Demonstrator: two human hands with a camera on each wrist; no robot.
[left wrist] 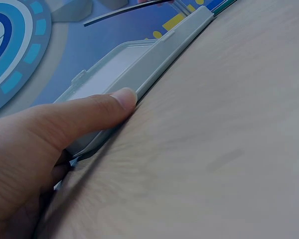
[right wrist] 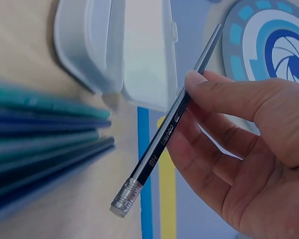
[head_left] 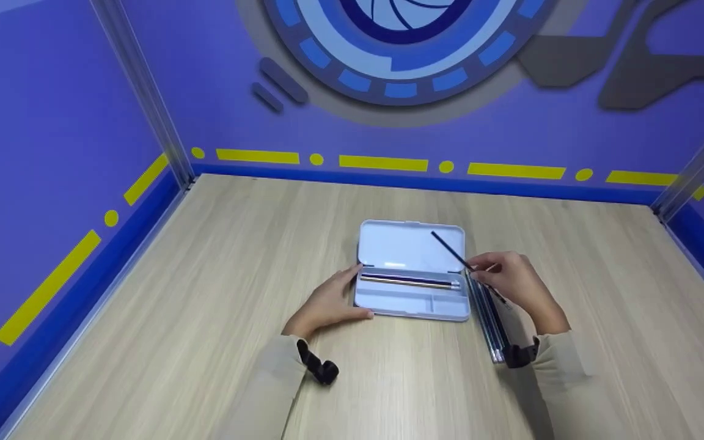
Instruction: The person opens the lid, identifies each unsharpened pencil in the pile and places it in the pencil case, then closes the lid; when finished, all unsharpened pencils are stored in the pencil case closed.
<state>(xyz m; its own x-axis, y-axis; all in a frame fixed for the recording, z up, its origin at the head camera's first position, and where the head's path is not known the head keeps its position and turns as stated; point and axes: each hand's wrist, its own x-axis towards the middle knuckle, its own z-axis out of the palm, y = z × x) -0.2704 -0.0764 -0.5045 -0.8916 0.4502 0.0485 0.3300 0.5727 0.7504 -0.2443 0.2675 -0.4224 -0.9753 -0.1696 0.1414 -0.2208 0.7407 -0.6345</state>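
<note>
Right grip (head_left: pixel 514 281) pinches a black pencil (right wrist: pixel 162 133); left grip (head_left: pixel 327 300) holds the opened white case (head_left: pixel 398 247), pencils (head_left: pixel 410 282) inside.

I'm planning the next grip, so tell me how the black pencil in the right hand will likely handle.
The pencil is probably stiff: it runs straight though the right hand pinches it only partway along. Its slim body suggests it is light. The glossy sides, which catch the light, could make it slightly slippery.

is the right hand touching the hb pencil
Touching: the right wrist view shows the right hand pinching the black HB pencil, thumb pressed against it.
</note>
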